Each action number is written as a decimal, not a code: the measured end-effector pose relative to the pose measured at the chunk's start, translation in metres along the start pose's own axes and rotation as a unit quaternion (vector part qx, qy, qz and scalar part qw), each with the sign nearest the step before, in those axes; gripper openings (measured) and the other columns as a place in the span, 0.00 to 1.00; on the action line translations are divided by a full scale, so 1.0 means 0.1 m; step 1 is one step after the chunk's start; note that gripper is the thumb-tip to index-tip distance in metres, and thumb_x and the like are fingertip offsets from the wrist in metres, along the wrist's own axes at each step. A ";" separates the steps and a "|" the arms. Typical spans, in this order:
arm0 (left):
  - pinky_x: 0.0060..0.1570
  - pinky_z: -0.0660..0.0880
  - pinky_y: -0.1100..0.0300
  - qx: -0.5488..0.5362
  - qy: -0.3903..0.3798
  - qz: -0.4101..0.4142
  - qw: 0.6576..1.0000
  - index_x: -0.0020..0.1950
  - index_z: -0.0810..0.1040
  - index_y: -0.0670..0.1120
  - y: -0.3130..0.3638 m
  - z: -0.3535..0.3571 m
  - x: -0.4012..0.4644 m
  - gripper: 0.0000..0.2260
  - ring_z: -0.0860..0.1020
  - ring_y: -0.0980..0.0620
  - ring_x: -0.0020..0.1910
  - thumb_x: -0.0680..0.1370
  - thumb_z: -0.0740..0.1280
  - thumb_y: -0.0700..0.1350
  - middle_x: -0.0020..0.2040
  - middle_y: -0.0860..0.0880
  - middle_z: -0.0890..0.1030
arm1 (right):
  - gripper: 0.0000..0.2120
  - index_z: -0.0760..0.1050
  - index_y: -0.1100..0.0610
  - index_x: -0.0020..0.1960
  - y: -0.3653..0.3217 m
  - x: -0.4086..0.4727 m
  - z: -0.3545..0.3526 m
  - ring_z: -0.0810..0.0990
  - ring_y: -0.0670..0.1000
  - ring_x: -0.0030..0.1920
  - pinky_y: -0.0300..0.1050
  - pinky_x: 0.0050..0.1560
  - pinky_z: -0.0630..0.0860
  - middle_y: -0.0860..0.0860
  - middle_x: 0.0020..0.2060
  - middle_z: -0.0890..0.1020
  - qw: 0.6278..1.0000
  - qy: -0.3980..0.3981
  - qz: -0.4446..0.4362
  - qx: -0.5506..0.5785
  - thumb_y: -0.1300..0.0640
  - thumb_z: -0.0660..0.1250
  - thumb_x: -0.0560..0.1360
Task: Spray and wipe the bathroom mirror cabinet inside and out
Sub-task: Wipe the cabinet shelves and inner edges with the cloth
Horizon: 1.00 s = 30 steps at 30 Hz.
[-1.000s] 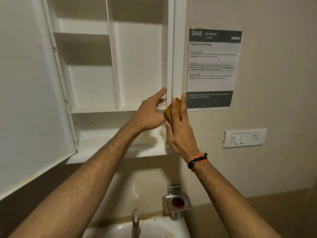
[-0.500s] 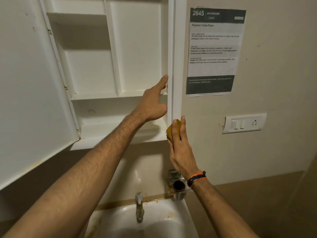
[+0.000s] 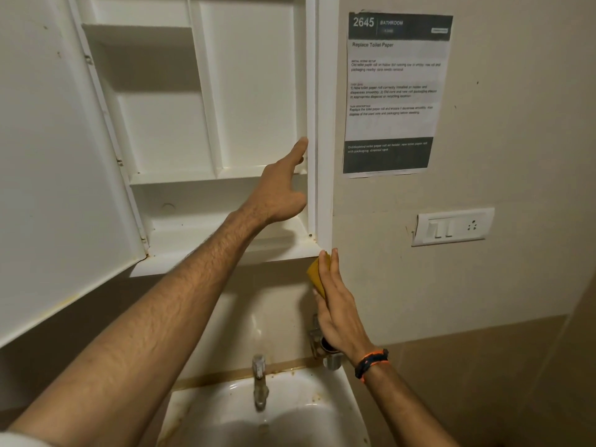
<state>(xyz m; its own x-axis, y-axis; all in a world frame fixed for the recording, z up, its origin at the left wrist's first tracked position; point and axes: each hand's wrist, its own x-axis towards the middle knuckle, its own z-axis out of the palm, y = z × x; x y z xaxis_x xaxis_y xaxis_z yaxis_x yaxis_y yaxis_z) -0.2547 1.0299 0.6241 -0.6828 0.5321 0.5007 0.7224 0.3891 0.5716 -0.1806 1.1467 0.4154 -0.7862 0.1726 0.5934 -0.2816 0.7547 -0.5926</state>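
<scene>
The white mirror cabinet (image 3: 258, 91) hangs open on the wall, its shelves bare. Its door (image 3: 48, 172) is swung out to the left. My left hand (image 3: 280, 191) reaches into the cabinet, fingers straight, fingertips against the inner right side frame (image 3: 311, 124). My right hand (image 3: 335, 304) presses a folded mustard-yellow cloth (image 3: 317, 272) with flat fingers just below the cabinet's bottom right corner. No spray bottle is in view.
A printed paper sheet (image 3: 396, 91) is stuck on the wall right of the cabinet. A white switch plate (image 3: 451, 225) sits below it. Underneath are a stained white sink (image 3: 290, 414) with a metal tap (image 3: 259, 382) and a metal wall holder (image 3: 317, 341).
My right hand has slid the cloth down the cabinet's right edge to its bottom corner. My left hand stayed on the inner frame. The view tilted down, showing more sink.
</scene>
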 end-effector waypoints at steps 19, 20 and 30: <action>0.70 0.62 0.57 0.099 0.045 -0.073 0.991 0.79 0.55 0.52 0.04 -0.09 -0.26 0.41 0.60 0.48 0.76 0.67 0.62 0.32 0.77 0.48 0.64 | 0.25 0.73 0.54 0.68 -0.60 0.56 -0.65 0.81 0.49 0.57 0.51 0.64 0.76 0.49 0.55 0.83 0.915 0.041 0.111 0.386 0.62 0.72 0.73; 0.70 0.62 0.59 0.109 0.055 -0.081 0.989 0.79 0.56 0.51 0.05 -0.15 -0.32 0.41 0.61 0.49 0.76 0.67 0.63 0.33 0.76 0.48 0.64 | 0.23 0.74 0.55 0.67 -0.65 0.62 -0.66 0.82 0.51 0.57 0.50 0.62 0.77 0.51 0.55 0.83 0.909 0.027 0.110 0.401 0.63 0.73 0.73; 0.64 0.61 0.64 0.196 0.124 -0.170 0.958 0.78 0.58 0.49 0.10 -1.04 -1.05 0.39 0.62 0.49 0.75 0.68 0.62 0.33 0.76 0.49 0.65 | 0.08 0.76 0.60 0.56 -1.45 1.12 -0.39 0.83 0.55 0.53 0.47 0.53 0.81 0.59 0.53 0.83 0.856 -0.100 0.099 0.498 0.64 0.67 0.77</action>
<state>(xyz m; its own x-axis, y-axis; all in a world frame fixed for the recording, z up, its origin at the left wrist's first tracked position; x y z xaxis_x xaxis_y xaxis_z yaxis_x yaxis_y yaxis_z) -0.1871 0.8992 0.6447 -0.8558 0.1487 0.4955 0.4063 0.7860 0.4660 -0.2057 1.0813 0.5892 -0.9232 0.0469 0.3814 -0.3825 -0.2080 -0.9003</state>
